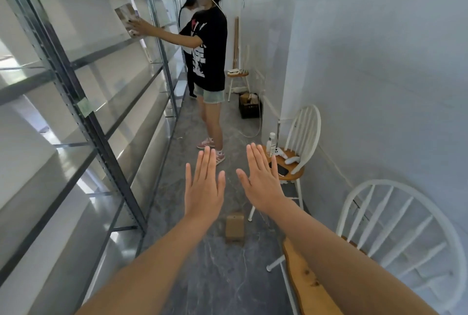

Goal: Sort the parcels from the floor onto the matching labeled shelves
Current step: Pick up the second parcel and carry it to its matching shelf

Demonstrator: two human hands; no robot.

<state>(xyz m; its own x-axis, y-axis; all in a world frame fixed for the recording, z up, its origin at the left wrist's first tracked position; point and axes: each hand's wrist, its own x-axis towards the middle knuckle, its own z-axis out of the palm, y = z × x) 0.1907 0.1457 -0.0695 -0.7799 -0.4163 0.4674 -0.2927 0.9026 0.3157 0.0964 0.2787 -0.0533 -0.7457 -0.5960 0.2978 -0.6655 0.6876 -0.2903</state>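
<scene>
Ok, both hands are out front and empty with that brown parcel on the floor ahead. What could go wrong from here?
The aisle is narrow: bending for the brown parcel could bump the near chair on the right or the shelving post on the left.

A white cable trails across the floor further along, a possible trip hazard.

Another person is placing a parcel on a shelf ahead, so carrying yours that way risks a collision.

Left hand and right hand are open.

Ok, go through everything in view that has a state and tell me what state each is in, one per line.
Left hand: open, fingers spread, empty.
Right hand: open, flat, empty.
Brown parcel: lying on the floor, untouched.
Metal shelving: near bays bare.
Other person's parcel: held against a shelf by that person's hand.
Black crate: on the floor, holding boxes.
Phone: lying flat on the near chair's seat.
</scene>
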